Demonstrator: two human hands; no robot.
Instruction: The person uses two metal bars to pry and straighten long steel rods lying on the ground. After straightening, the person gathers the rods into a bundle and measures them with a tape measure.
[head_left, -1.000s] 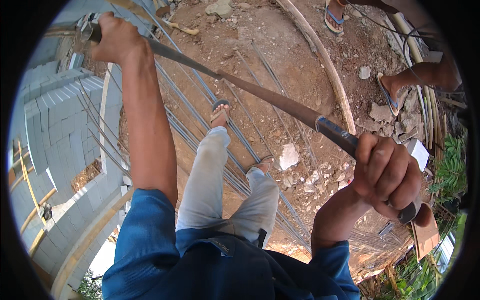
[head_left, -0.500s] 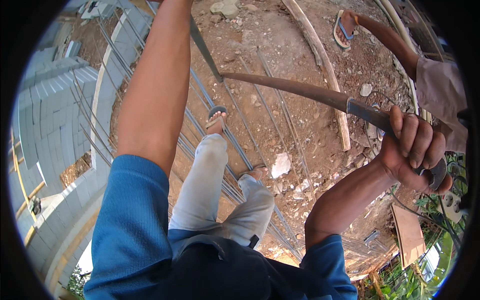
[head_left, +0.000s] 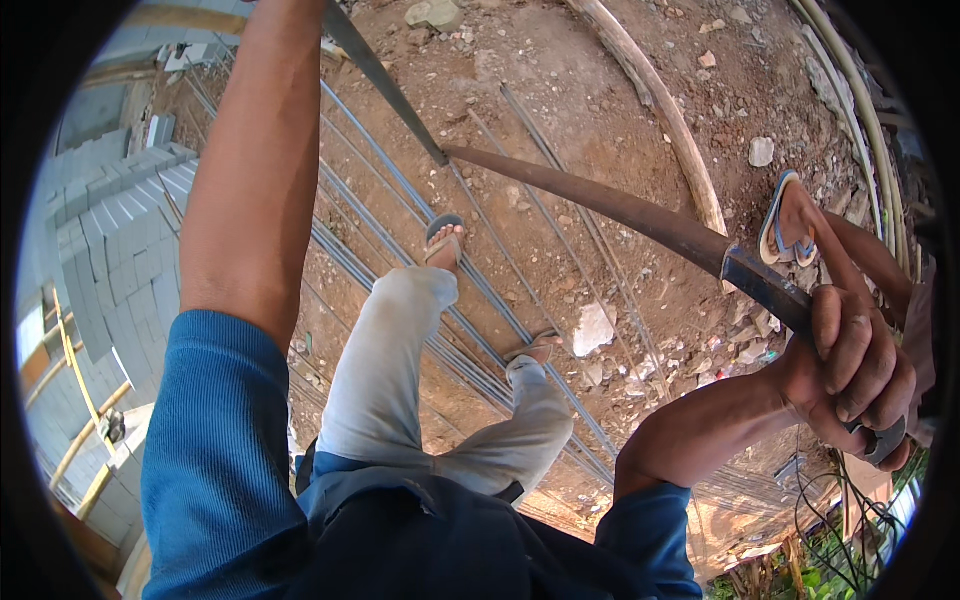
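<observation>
Fingers (head_left: 872, 368) of the right hand (head_left: 845, 370) are curled tightly around the dark grip (head_left: 765, 290) of a long brown metal bar (head_left: 590, 195), at the right side of the view. From the grip, the bar extends leftward, its narrow end meeting a second dark bar (head_left: 387, 88) at an angle. The second bar runs to the upper edge beside the left forearm (head_left: 240, 170). The left hand lies beyond that edge; its finger state cannot be determined. Metal rods (head_left: 496, 297) lie on the soil beneath the wearer's sandalled feet (head_left: 445, 245). A curved log (head_left: 665, 115) lies farther right.
</observation>
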